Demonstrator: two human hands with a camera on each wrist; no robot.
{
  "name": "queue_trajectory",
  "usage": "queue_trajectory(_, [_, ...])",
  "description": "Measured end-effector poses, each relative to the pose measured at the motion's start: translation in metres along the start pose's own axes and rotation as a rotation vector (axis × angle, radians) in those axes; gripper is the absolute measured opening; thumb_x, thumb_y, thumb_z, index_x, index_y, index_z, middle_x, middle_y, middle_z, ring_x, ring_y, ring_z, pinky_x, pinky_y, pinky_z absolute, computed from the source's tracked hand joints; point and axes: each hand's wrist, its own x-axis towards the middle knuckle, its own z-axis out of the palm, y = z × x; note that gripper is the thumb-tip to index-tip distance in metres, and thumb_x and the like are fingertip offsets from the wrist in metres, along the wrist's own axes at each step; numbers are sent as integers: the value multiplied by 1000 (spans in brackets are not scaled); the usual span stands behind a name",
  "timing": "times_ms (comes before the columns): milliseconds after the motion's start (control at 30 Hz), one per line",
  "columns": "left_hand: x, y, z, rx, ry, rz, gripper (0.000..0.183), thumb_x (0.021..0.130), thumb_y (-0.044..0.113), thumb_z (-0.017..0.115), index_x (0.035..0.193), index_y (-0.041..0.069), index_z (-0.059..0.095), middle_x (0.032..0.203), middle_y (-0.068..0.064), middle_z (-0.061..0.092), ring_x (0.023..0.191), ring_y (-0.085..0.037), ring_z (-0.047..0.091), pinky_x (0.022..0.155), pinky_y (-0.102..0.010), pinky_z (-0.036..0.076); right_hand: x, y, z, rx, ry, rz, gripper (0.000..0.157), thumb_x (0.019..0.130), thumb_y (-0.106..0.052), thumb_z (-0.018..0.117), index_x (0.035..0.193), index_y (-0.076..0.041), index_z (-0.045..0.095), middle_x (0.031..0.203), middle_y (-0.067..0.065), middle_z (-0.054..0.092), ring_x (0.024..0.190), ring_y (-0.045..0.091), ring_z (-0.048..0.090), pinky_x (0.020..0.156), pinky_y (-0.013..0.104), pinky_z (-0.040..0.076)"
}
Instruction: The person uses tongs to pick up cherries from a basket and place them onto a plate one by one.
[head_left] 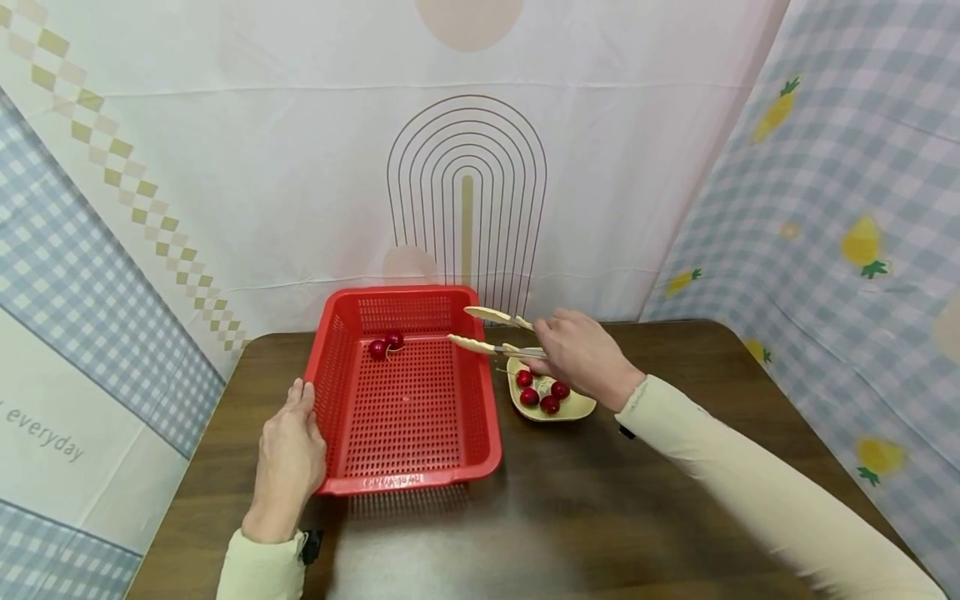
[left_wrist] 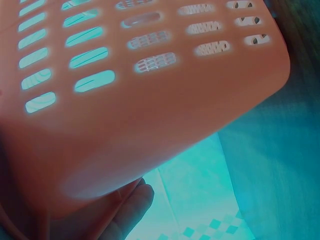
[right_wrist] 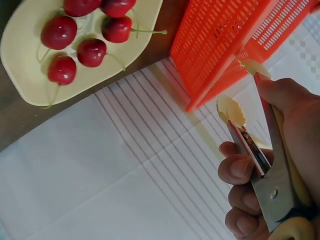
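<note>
My left hand grips the left rim of a red perforated plastic basket. Its fingertips show at the rim in the left wrist view. Inside the basket, near the back left, lie two cherries with stems. In my right hand is a pair of tongs with metal arms and cream scalloped tips. The tips stand apart over the basket's right rim, nothing between them. Below the right hand, a pale yellow dish holds several cherries, partly hidden by the hand in the head view.
Basket and dish stand side by side on a dark brown wooden table. A white patterned cloth hangs behind the table, and blue checked cloth closes off the right side.
</note>
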Motion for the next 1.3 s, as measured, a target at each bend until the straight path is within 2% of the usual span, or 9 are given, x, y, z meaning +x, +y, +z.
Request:
queue_trajectory(267, [1, 1, 1, 0, 11, 6, 45, 102, -2, 46, 147, -8, 46, 157, -25, 40, 144, -44, 43, 113, -60, 40, 24, -8, 5, -82, -15, -54, 43, 93, -46, 72, 81, -5, 64, 67, 6, 64, 66, 24, 57, 62, 37, 54])
queue_trajectory(667, [0, 1, 1, 2, 3, -3, 46, 103, -2, 46, 148, -7, 45, 158, -24, 39, 144, -43, 42, 113, -61, 40, 52, -16, 14, -91, -163, -72, 42, 94, -47, 70, 95, -4, 70, 81, 6, 72, 78, 23, 62, 73, 36, 57])
queue_trajectory(1300, [0, 0, 0, -3, 9, 4, 45, 103, -3, 46, 148, -7, 46, 157, -25, 40, 143, -44, 44, 112, -61, 41, 92, -30, 35, -96, -207, -94, 38, 95, -45, 70, 95, -8, 72, 89, 5, 74, 89, 24, 67, 83, 37, 58])
